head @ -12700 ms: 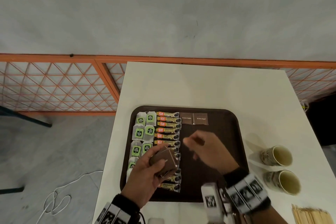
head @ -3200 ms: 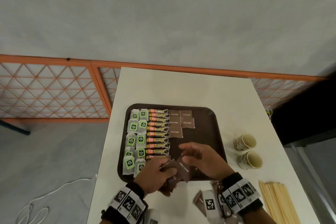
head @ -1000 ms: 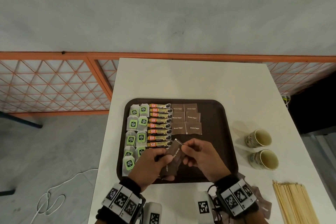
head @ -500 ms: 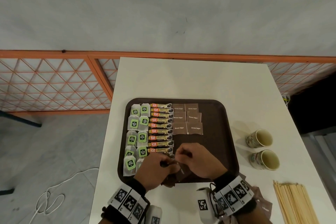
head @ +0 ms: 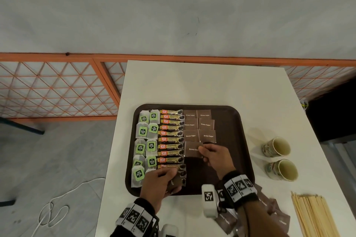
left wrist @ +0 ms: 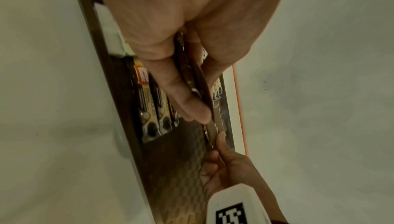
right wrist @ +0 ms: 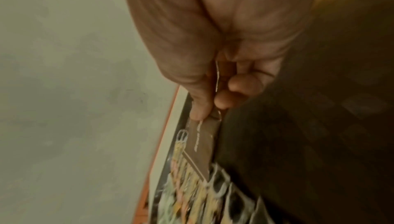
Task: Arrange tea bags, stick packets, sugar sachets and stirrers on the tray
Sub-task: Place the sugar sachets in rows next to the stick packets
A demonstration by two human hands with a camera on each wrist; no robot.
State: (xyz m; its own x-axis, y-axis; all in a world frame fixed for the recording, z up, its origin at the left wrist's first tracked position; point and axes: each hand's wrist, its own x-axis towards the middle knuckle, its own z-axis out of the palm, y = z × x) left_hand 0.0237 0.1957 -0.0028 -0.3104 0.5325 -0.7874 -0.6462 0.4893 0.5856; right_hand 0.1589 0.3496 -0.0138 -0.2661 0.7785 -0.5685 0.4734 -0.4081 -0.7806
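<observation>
A dark brown tray [head: 242,140] lies on the white table. On its left side are two columns of green-labelled tea bags [head: 143,131], then a column of stick packets [head: 171,138], then two columns of brown sugar sachets [head: 207,135]. My right hand [head: 213,155] pinches one brown sugar sachet [head: 191,149] [right wrist: 201,143] just below the left sachet column. My left hand [head: 160,181] grips a small stack of brown sachets [head: 176,183] [left wrist: 200,82] at the tray's near edge. Wooden stirrers [head: 316,215] lie on the table at the near right.
Two paper cups [head: 276,146] [head: 282,169] stand right of the tray. Loose brown sachets [head: 273,215] lie on the table near my right wrist. An orange lattice fence [head: 57,90] runs behind the table, and a white cable [head: 57,208] lies on the floor at left.
My right hand has drawn one sachet from the stack in my left hand and carried it up the tray to below the left sachet column. My left hand stayed near the tray's front edge.
</observation>
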